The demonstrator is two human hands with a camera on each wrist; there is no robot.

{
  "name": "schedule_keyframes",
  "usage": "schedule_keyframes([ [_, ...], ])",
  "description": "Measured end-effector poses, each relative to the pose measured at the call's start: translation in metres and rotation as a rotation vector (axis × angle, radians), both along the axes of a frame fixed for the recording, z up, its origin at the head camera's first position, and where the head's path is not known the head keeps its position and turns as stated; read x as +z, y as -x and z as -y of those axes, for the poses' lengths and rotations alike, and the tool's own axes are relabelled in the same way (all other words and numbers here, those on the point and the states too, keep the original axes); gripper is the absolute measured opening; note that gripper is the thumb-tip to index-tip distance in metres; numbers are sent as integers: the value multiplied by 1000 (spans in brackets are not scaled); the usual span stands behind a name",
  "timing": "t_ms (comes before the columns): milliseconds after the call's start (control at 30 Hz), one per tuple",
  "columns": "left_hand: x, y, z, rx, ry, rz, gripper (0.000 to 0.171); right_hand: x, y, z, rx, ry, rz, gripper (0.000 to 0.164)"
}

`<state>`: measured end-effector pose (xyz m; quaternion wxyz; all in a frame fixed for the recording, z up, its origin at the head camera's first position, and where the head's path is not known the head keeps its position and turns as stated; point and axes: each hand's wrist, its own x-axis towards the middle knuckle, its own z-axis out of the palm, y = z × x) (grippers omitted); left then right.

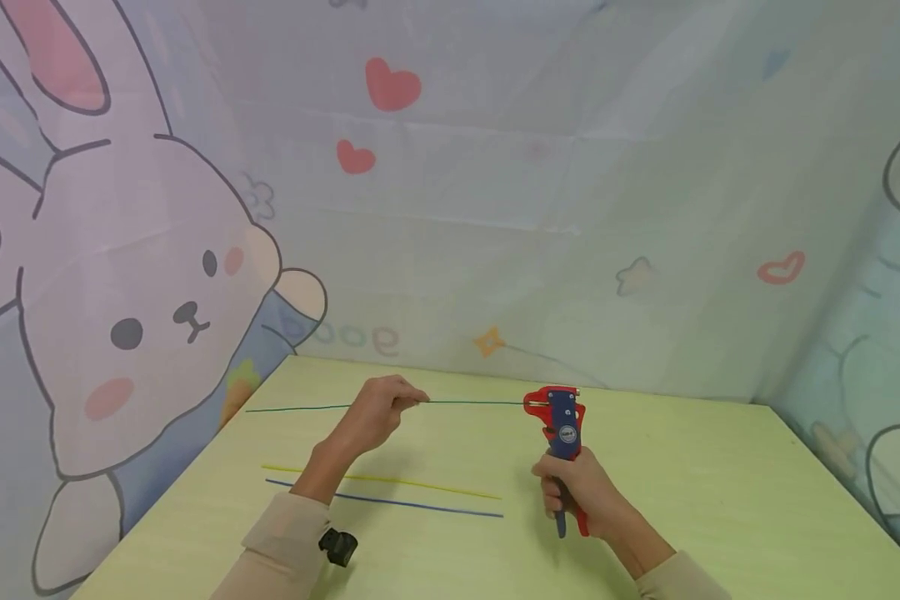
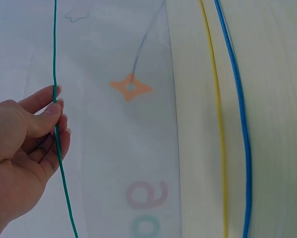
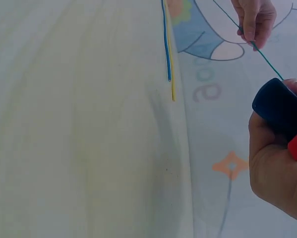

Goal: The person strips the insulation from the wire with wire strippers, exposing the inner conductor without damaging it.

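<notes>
A thin green wire (image 1: 472, 402) runs almost level above the table. My left hand (image 1: 378, 410) pinches it between thumb and fingertips, and the left wrist view shows the green wire (image 2: 54, 44) passing on both sides of the grip. The wire's right end meets the red jaws of a red and blue wire stripper (image 1: 565, 417). My right hand (image 1: 581, 490) grips the stripper's handles, fingers wrapped round them. In the right wrist view the dark blue handle end (image 3: 279, 106) shows in the fist, while the stripper's head is out of frame.
A yellow wire (image 1: 420, 484) and a blue wire (image 1: 420, 504) lie side by side on the pale yellow-green table (image 1: 705, 500), in front of the left hand. A black wrist device (image 1: 337, 547) sits at the left cuff. Behind the table hangs a printed cloth (image 1: 457, 275).
</notes>
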<state>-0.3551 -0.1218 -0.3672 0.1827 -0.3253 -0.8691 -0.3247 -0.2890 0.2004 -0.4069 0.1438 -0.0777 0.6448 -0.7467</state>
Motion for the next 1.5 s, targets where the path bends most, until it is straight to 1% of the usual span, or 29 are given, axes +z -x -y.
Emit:
schedule_keyframes([
  [133,1,0,1,2,5,12,24,-1,1,-3,22,-13,-12,19],
  [300,4,0,5,-20,39,45,26,0,1,-2,-2,-53,-20,17],
  [367,6,-1,8,-28,44,68,26,0,0,-1,-12,-81,-33,17],
  [467,8,-1,11,-37,43,127,28,2,0,0,-16,-111,-48,18],
  [600,11,-2,15,-55,35,202,28,3,1,-1,2,-104,-39,18],
  [767,9,0,17,-89,46,229,26,2,1,-4,35,-90,-18,17],
  [867,8,1,19,-89,52,237,26,2,2,-6,7,-130,-52,16],
  [933,8,2,22,-74,51,247,25,2,3,-8,-36,-154,-73,16],
  [1033,7,3,24,-48,35,266,25,3,4,-13,-66,-171,-93,16],
  [1100,6,3,24,-39,30,275,25,4,4,-16,-55,-149,-76,15],
  [1200,5,3,20,-30,28,274,25,4,4,-19,-12,-111,-42,16],
  [1333,5,3,16,-17,31,242,25,6,5,-20,57,-36,1,13],
  [1400,4,3,15,-14,28,223,25,7,5,-21,96,1,10,11],
  [1500,2,3,14,-1,28,201,25,6,5,-21,137,24,10,9],
])
